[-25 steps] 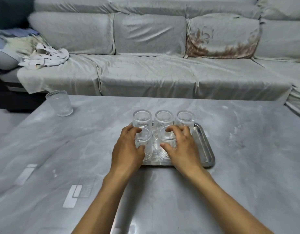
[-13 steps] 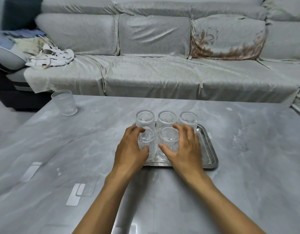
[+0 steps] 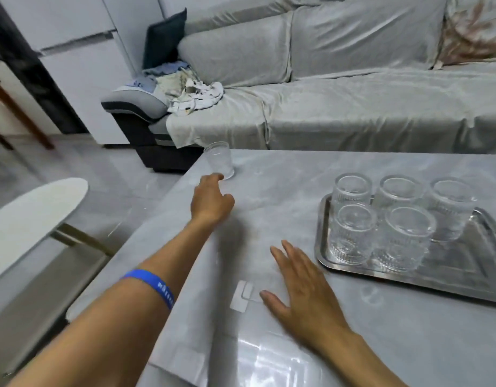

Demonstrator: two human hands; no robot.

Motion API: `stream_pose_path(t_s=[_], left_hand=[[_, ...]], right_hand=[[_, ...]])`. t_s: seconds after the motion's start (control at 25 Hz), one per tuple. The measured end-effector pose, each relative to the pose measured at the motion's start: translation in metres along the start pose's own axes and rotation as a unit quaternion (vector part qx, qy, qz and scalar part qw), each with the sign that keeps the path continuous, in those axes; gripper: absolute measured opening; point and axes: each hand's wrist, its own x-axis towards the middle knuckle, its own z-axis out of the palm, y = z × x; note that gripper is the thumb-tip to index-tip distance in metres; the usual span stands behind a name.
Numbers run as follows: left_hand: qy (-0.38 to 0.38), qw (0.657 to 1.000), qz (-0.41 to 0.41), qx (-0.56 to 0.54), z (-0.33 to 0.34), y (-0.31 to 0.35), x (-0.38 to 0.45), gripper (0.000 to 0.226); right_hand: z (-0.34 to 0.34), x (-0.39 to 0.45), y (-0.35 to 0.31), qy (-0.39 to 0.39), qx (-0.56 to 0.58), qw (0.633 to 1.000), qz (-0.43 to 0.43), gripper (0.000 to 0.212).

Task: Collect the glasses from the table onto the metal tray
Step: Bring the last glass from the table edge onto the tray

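Both hands have left the tray glasses, and the view has swung left! The left hand (image 3: 212,198) now stretches toward 11 o'clock, fingers loosely curled and holding nothing, fingertips at the base of the lone clear ribbed glass tumbler (image 3: 219,160); whether they touch it is hard to tell through the motion blur. That tumbler stands upright at the far left corner of the grey marble-look table (image 3: 283,191), its thin wall almost melting into the tabletop. A blue wristband (image 3: 157,286) circles the left forearm. The right hand (image 3: 302,289) lies spread wide and flat on the table at 6 o'clock, empty, just left of the rectangular metal tray (image 3: 450,277). On that tray at 3 o'clock, five clear ribbed glasses (image 3: 353,233) stand packed together, three behind, two in front. The tray's right end is cut off by the frame edge.
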Motion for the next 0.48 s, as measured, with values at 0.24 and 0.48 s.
stream_pose_path(t_s=[0.24,0.48], left_hand=[[-0.052,0.985,0.064,0.151,0.002,0.013,0.113,0.075],[-0.021,0.979,0.058,0.195,0.032,-0.020,0.136,0.048]], right_hand=[[0.014,0.000,0.003,-0.047,-0.095,0.994,0.004,0.074],[0.020,0.004,0.010,-0.024,-0.079,0.997,0.007,0.077]])
